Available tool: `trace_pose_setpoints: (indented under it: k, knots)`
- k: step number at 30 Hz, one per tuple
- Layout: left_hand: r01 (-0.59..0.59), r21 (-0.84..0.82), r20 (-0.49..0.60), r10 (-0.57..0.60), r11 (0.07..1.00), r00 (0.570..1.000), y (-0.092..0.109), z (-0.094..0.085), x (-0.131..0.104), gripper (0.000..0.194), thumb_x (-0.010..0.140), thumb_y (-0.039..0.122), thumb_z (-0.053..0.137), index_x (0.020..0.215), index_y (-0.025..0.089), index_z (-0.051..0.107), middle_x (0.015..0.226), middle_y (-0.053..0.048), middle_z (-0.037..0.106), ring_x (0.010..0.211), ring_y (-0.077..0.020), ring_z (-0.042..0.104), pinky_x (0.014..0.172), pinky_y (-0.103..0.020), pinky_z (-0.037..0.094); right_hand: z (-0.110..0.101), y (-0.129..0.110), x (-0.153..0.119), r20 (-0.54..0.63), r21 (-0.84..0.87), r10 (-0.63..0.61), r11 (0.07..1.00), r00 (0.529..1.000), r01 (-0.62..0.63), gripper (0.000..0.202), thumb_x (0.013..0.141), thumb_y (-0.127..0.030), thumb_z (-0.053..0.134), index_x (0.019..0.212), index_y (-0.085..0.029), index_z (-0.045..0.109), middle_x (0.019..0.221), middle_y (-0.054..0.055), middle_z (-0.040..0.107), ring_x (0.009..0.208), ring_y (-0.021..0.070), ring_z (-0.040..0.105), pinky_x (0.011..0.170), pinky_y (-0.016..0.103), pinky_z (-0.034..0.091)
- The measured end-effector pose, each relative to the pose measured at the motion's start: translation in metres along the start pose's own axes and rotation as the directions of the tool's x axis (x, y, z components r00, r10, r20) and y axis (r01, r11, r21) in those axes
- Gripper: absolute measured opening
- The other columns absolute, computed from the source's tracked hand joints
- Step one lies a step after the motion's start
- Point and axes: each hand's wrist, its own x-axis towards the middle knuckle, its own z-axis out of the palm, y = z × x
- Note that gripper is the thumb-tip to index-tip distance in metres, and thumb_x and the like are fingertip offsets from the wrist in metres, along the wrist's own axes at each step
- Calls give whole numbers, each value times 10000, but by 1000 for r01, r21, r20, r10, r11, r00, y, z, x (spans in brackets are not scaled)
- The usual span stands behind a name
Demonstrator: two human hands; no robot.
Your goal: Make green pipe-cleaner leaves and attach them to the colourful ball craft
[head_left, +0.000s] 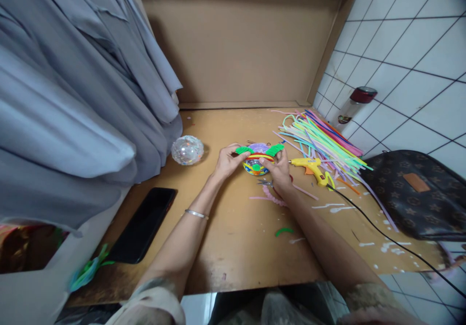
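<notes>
Between my two hands is a round, colourful craft piece [259,147] with purple coils on top, a red and yellow band and a green dot below. Two green fuzzy leaf shapes stick out at its sides. My left hand [229,161] pinches its left side by one green leaf [243,150]. On the right side, my right hand [280,170] grips it near the other green leaf [275,150], thumb on the band. Just below lie scissors [265,182], partly hidden by my right hand, and a pink twisted pipe cleaner [273,197].
A yellow glue gun [312,166] with a black cord lies right of my hands, beside a pile of pipe cleaners [320,138]. A clear faceted ball [187,150] and a black phone [145,225] are at left. A brown bag [418,194] and a bottle [353,105] stand right.
</notes>
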Motion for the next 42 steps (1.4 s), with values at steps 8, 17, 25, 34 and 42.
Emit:
trace_pose_setpoints:
  k: [8,17,25,34,42]
  knots:
    - [36,-8,-32,-36,999,999,-3,2,-1,319,726,476,795,677,173,709,761,-46,679,720,-157,610,687,-282,493,0,2,0,3,10,-7,1000,1000,7,670,594,-314,879,1148,-274,504,1212,56,642,1089,224,637,953,404,560]
    - [85,-59,-60,-88,995,994,-5,0,0,310,691,467,816,697,173,717,745,-34,666,698,-152,602,677,-284,493,-1,-1,-1,83,-19,-4,1000,997,5,639,617,-319,867,1151,-273,519,1239,68,630,1109,233,631,959,401,543]
    - [118,-118,-69,-126,986,990,-10,-2,0,352,659,506,839,714,180,718,750,-34,684,690,-159,613,686,-297,520,-1,0,1,80,-66,-58,996,995,64,366,785,-489,740,1030,-254,605,1110,51,680,1111,222,623,1054,408,480]
    - [23,-38,-26,-24,999,999,-7,0,0,345,708,499,813,688,166,722,806,-54,704,762,-165,636,760,-306,518,7,2,8,-105,82,43,996,994,-34,405,599,-434,858,856,-222,628,870,0,720,821,177,657,810,349,558]
    - [6,-24,0,-6,1000,1000,-5,-2,0,351,717,514,807,696,171,734,831,-62,718,773,-172,641,779,-315,521,9,3,11,-152,157,64,987,986,-40,347,566,-340,866,799,-213,643,803,-20,715,767,155,647,782,322,554]
